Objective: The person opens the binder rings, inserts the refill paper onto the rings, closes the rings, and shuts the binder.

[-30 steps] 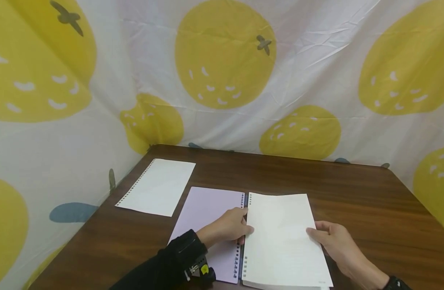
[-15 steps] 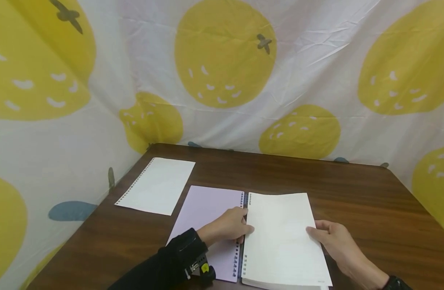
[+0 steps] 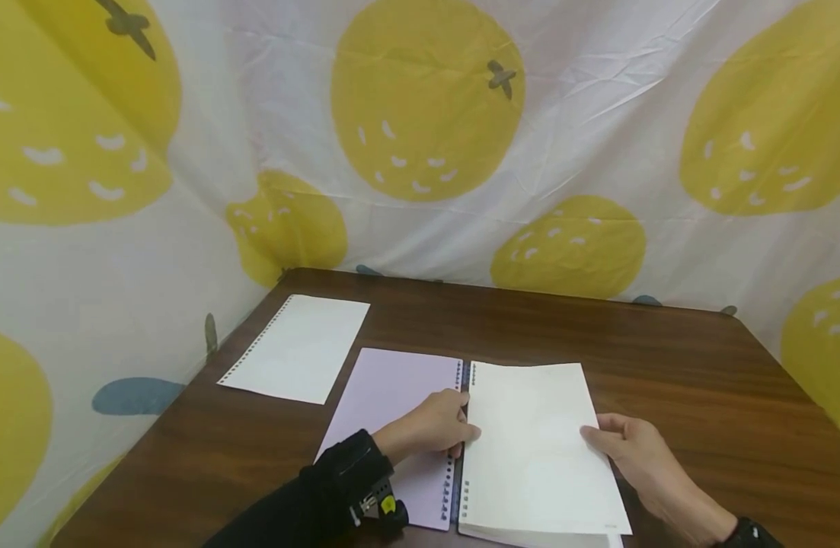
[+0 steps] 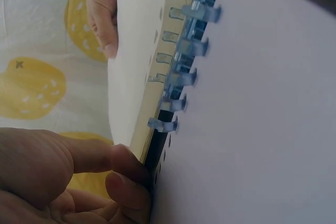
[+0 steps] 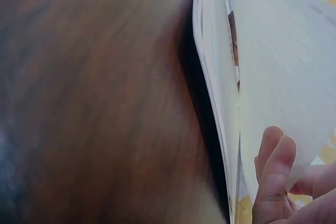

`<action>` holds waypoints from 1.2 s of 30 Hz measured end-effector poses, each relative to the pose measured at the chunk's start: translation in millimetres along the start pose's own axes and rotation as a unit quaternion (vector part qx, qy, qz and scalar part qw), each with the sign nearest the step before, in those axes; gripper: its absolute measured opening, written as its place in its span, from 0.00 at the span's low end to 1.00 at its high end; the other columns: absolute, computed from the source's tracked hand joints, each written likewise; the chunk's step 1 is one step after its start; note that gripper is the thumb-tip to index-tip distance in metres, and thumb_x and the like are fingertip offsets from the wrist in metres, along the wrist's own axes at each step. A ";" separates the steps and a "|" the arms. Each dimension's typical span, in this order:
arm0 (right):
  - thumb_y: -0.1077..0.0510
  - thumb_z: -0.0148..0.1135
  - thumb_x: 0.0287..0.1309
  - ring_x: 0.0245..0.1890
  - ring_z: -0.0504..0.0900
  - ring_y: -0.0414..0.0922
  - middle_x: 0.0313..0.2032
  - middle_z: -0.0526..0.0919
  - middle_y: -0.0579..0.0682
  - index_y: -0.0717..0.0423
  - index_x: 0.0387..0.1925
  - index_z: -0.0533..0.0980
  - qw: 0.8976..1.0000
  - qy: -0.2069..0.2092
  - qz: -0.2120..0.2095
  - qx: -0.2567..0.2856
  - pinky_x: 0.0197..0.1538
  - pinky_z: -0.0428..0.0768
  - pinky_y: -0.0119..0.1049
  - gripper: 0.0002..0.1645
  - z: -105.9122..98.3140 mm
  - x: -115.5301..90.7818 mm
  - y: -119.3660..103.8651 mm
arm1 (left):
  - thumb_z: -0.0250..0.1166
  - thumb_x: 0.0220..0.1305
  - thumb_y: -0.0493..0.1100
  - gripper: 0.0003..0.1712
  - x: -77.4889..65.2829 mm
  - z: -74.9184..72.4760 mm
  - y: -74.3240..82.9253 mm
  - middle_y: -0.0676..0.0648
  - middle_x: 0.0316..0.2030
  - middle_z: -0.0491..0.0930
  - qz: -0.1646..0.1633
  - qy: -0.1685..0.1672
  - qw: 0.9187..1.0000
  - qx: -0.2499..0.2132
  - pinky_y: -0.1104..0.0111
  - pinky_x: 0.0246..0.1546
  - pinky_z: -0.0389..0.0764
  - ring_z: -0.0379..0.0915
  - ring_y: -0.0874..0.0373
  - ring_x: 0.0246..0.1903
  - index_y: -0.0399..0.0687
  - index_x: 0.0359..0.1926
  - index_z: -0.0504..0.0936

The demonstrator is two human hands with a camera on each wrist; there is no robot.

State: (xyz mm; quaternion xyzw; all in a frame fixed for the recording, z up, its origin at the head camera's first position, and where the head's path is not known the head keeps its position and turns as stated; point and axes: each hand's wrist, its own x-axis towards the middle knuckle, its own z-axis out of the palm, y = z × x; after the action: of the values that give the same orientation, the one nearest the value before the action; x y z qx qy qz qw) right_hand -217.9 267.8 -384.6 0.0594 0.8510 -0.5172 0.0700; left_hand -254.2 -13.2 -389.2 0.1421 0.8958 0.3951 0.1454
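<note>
An open loose-leaf notebook, with a lilac cover or divider (image 3: 400, 388) on its left half, lies in front of me. Over the page stack (image 3: 614, 541) on its right half is a white sheet of paper (image 3: 529, 449) with holes along its left side. My left hand (image 3: 436, 425) pinches that side near the spine. My right hand (image 3: 639, 457) holds the opposite edge, thumb on top and fingers behind. In the left wrist view, the translucent blue binder rings (image 4: 193, 47) stand parted beside the punched edge. From the right wrist, the sheet (image 5: 283, 61) appears raised off the pages below.
A separate punched white sheet (image 3: 299, 346) lies on the brown wooden table (image 3: 666, 358), towards the back left. Fabric with yellow fruit prints (image 3: 426, 99) hangs behind and to the left of the table.
The sheet's lower edge has risen slightly, showing more of the stack beneath. Both hands keep nearly the same place and grip.
</note>
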 end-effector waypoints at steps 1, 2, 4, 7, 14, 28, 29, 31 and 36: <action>0.51 0.61 0.64 0.38 0.83 0.48 0.43 0.83 0.59 0.73 0.59 0.67 1.000 0.000 0.000 0.001 0.40 0.81 0.41 0.33 -0.2 0.0 -0.2 | 0.66 0.63 0.39 0.15 0.0 -0.2 0.5 0.46 0.13 0.77 -0.001 0.001 1.000 0.001 0.71 0.16 0.62 0.67 0.58 0.11 0.38 0.47 0.75; 0.51 0.61 0.64 0.37 0.83 0.48 0.42 0.84 0.59 0.73 0.59 0.67 1.000 0.000 -0.001 0.001 0.39 0.81 0.41 0.33 -0.3 -0.1 -0.3 | 0.66 0.63 0.39 0.15 0.0 -0.3 1.0 0.46 0.13 0.77 -0.002 0.002 1.000 0.002 0.71 0.16 0.62 0.67 0.58 0.11 0.38 0.47 0.75; 0.51 0.61 0.64 0.36 0.83 0.48 0.41 0.84 0.58 0.73 0.59 0.67 1.000 0.000 0.000 0.003 0.39 0.81 0.41 0.33 -0.5 -0.8 -0.6 | 0.67 0.62 0.39 0.16 0.0 -0.3 1.8 0.46 0.13 0.77 -0.005 0.002 1.000 0.005 0.71 0.15 0.62 0.67 0.58 0.11 0.38 0.48 0.75; 0.52 0.60 0.64 0.35 0.83 0.48 0.39 0.84 0.56 0.73 0.59 0.67 1.000 -0.004 0.003 0.009 0.37 0.81 0.41 0.32 -0.3 -2.4 -0.8 | 0.67 0.62 0.40 0.17 0.0 0.1 2.2 0.46 0.13 0.77 -0.004 0.000 1.000 0.008 0.71 0.15 0.62 0.67 0.58 0.11 0.38 0.49 0.75; 0.54 0.60 0.64 0.32 0.83 0.49 0.36 0.84 0.54 0.72 0.58 0.69 1.000 -0.006 0.001 0.008 0.34 0.81 0.42 0.29 0.6 -4.6 -0.8 | 0.68 0.60 0.38 0.23 -0.6 1.3 1.5 0.46 0.13 0.76 0.003 0.001 1.000 0.015 0.71 0.15 0.61 0.68 0.58 0.11 0.34 0.54 0.74; 0.56 0.61 0.64 0.35 0.83 0.49 0.39 0.84 0.57 0.73 0.58 0.69 1.000 -0.020 -0.004 -0.024 0.38 0.82 0.44 0.29 -0.3 0.7 2.0 | 0.70 0.58 0.37 0.22 1.2 4.2 -1.3 0.46 0.15 0.76 -0.002 0.007 1.000 0.023 0.70 0.16 0.64 0.70 0.57 0.13 0.35 0.51 0.74; 0.56 0.61 0.64 0.35 0.83 0.49 0.41 0.84 0.58 0.74 0.59 0.68 0.999 -0.023 -0.007 -0.033 0.38 0.81 0.44 0.30 -0.7 0.9 2.0 | 0.70 0.58 0.37 0.23 1.3 4.5 -1.7 0.45 0.15 0.76 -0.003 0.007 1.000 0.023 0.70 0.16 0.65 0.70 0.57 0.13 0.34 0.52 0.74; 0.54 0.61 0.64 0.36 0.83 0.48 0.45 0.82 0.62 0.74 0.61 0.66 0.998 -0.027 -0.018 -0.060 0.39 0.81 0.45 0.33 -2.1 1.1 1.3 | 0.70 0.58 0.37 0.25 1.3 4.8 -2.3 0.46 0.15 0.76 -0.004 0.008 1.000 0.024 0.70 0.16 0.65 0.70 0.57 0.13 0.33 0.54 0.73; 0.47 0.65 0.60 0.36 0.81 0.48 0.52 0.77 0.67 0.73 0.63 0.65 0.986 -0.027 -0.039 -0.159 0.40 0.80 0.46 0.41 -5.3 4.1 -3.1 | 0.70 0.57 0.37 0.24 2.3 3.9 -3.4 0.46 0.15 0.76 -0.004 0.014 1.000 0.024 0.71 0.16 0.64 0.70 0.58 0.13 0.35 0.53 0.74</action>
State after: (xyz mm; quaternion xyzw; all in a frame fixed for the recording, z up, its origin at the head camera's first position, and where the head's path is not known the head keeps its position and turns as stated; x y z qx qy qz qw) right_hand -222.8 271.2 -380.2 0.0008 0.9218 -0.3792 0.0810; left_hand -255.3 -11.9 -394.5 0.1370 0.9073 0.3752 0.1313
